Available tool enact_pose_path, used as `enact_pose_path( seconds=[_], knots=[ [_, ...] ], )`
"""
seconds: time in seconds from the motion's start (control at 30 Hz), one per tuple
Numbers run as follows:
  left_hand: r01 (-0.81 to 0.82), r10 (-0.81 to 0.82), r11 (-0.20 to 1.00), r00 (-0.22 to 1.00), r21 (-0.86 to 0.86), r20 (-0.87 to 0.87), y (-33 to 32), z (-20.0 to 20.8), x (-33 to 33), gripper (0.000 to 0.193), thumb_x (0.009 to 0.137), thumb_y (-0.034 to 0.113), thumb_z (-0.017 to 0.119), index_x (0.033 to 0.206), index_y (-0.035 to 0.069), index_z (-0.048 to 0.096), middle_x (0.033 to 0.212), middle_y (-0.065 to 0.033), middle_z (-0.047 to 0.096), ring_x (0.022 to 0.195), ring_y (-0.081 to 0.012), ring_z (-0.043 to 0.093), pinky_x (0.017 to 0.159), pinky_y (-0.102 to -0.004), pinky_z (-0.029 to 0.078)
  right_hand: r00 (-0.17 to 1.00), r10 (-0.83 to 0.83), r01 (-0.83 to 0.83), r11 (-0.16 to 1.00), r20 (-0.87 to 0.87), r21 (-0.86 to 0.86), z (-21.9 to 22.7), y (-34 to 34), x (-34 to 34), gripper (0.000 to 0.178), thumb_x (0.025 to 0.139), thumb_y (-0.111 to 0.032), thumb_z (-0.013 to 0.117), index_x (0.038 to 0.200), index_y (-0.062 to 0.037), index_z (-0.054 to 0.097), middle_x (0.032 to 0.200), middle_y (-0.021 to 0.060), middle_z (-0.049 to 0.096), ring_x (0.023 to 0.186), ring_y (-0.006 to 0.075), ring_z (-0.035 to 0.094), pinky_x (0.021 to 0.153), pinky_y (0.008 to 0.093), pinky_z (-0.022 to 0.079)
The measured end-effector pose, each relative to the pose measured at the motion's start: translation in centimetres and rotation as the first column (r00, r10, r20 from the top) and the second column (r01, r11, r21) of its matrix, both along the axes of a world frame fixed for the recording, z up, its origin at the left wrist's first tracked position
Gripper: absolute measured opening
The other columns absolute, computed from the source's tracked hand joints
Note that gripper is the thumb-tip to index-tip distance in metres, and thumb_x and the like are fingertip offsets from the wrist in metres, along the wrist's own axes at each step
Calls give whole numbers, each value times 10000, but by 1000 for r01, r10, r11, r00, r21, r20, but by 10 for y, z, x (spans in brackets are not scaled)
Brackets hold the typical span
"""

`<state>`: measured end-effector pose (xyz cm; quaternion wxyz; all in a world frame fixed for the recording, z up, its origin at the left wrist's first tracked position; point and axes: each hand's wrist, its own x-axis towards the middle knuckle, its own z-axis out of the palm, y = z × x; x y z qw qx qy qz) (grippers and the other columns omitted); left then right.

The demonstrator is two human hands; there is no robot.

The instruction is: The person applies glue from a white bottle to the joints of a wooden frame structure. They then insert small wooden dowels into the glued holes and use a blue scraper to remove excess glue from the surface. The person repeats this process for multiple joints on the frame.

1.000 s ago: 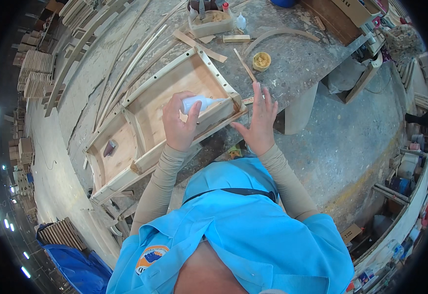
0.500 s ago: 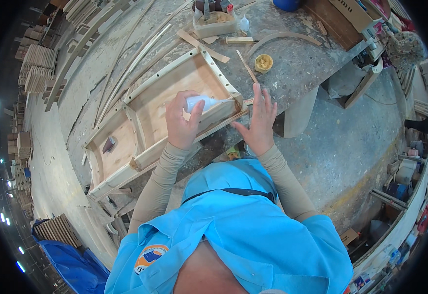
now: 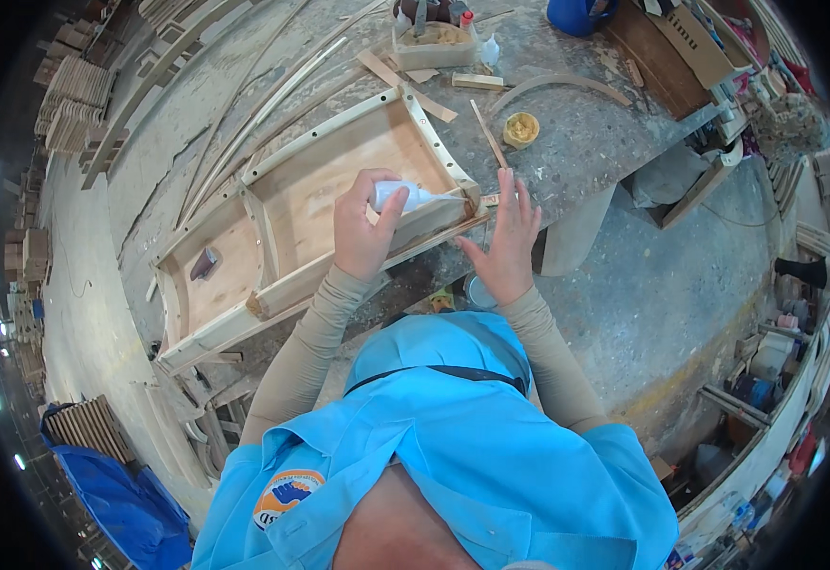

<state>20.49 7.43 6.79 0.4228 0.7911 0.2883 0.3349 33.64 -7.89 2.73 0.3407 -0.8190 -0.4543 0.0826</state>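
Observation:
My left hand (image 3: pixel 362 228) is closed around a white squeeze bottle (image 3: pixel 403 196), held nearly level above a wooden frame (image 3: pixel 208 336). Its thin nozzle points right and ends close to the frame's near right corner, where the wood is stained brown; whether it touches I cannot tell. Just right of that corner, my right hand (image 3: pixel 507 249) is open with its fingers stretched up. The frame has a plywood panel inside, a curved cross rib (image 3: pixel 261 233) and dark holes along its rails. A folded brown piece (image 3: pixel 204 264), like sandpaper, lies in its left bay.
Beyond the right hand sit a tub of yellow paste (image 3: pixel 521 130), a thin wood stick (image 3: pixel 488 135) and a curved strip (image 3: pixel 567 80). A plastic box (image 3: pixel 434 55) stands at the back, a blue container (image 3: pixel 578 15) farther right. Long strips (image 3: pixel 282 104) lie left.
The bottle has swung so its nozzle reaches toward the frame's corner. My right hand stays open beside the corner, nearly unmoved. The whole view has shifted slightly.

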Motion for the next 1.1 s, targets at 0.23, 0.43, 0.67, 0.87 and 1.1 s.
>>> enact_pose_path(
  seconds=[0.23,0.43,0.67,0.87,1.1],
  knots=[
    [-85,97,988,991,-129,93,14,-6,-10,206,929,225,599,1010,36,581,851,-61,638,762,-123,573,699,-281,464,999,42,-42,999,29,3,4,-2,-1,1035,742,-208,764,1509,-58,86,1553,142,180,1418,384,165,1095,628,118],
    [-58,177,900,954,-432,241,7,5,-37,251,995,303,500,1043,67,571,849,-7,584,717,-69,452,677,-228,392,978,146,-147,989,148,-2,3,-15,-16,806,824,-249,675,1498,-164,242,1562,150,158,1423,411,134,1089,647,109],
    [-75,302,843,886,-533,352,6,13,-74,251,999,295,489,1050,63,567,874,-23,598,724,-76,464,689,-223,395,927,263,-228,961,268,-155,-2,-19,-36,659,869,-286,615,1468,-267,341,1571,149,129,1432,427,70,1086,662,80],
    [-69,367,791,848,-608,382,1,10,-91,272,1009,311,463,1090,68,557,929,-32,613,756,-86,511,695,-236,442,932,191,-152,977,307,-147,3,-2,-30,723,880,-329,590,1495,-134,263,1572,165,121,1428,435,84,1098,634,98],
    [3,521,664,715,-747,466,-10,7,-110,240,1000,301,488,1077,84,555,900,-21,609,748,-87,541,687,-240,454,898,163,-150,987,408,-66,7,16,-24,750,914,-398,526,1503,-66,199,1572,173,133,1428,424,123,1103,617,113]
  ],
)
